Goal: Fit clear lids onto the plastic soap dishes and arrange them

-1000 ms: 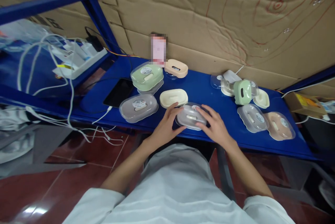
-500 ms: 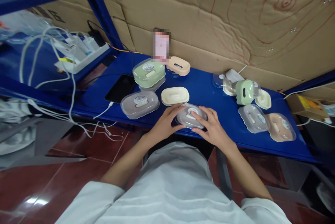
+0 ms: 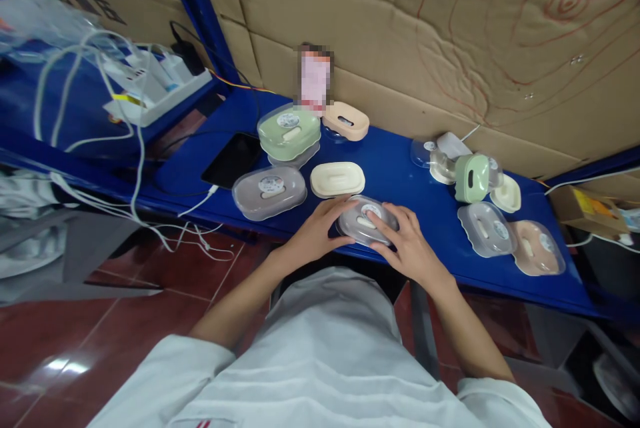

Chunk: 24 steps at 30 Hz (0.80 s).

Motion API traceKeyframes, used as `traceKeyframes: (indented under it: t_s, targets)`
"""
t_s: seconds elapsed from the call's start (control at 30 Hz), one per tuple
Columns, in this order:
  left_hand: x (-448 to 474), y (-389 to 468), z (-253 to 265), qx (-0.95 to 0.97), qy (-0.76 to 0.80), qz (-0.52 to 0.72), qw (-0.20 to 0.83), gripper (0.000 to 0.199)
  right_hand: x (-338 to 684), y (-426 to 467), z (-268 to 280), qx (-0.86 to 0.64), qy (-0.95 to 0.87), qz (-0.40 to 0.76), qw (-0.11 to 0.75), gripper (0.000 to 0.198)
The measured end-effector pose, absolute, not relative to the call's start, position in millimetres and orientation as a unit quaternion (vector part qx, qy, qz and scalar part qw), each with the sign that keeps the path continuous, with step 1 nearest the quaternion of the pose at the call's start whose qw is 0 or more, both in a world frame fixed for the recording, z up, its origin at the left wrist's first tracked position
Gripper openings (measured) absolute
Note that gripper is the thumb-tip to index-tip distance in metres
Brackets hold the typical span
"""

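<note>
A grey soap box (image 3: 367, 231) with a clear lid and a round label lies at the front edge of the blue table, between my hands. My left hand (image 3: 320, 235) grips its left end, thumb at the near side and fingers at the far side. Around its right end curls my right hand (image 3: 407, 238), with one finger pressing on the lid by the label. Just behind it lies a cream oval tray (image 3: 337, 179). To the left is another grey lidded soap box (image 3: 270, 193). The undersides of the held box are hidden.
A green lidded box (image 3: 289, 133) and a peach tray (image 3: 346, 121) stand behind, near a propped phone (image 3: 315, 78). A dark phone (image 3: 231, 160) lies left beside white cables. On the right are a green holder (image 3: 471, 178), a grey box (image 3: 487, 229) and a peach box (image 3: 539, 248).
The camera view has shifted slightly. Both hands keep nearly the same hold on the grey soap box, and the other pieces stay where they were.
</note>
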<state>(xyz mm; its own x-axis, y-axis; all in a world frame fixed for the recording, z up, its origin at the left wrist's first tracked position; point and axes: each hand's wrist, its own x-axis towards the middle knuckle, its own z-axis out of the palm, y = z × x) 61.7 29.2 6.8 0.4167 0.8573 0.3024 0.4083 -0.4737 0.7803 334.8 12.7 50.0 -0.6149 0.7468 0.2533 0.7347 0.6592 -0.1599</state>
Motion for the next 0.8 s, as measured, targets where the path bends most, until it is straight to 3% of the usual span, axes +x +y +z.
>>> traceKeyframes:
  t_s: [0.43,0.63,0.8]
  targets:
    - [59.9,29.2,10.2,0.785,0.388,0.357,0.324,0.074,326.0,4.2,34.9,-0.408,-0.899,0.03,0.158,0.068]
    - [60.3,29.1,4.6,0.784,0.402,0.351,0.317,0.071,323.9,1.6,26.4,-0.402,-0.899,-0.022,0.171,0.06]
    - [59.3,31.1,3.8,0.787,0.394,0.357,0.314,0.078,324.1,12.9,33.4,-0.396,-0.904,0.005,0.164,0.055]
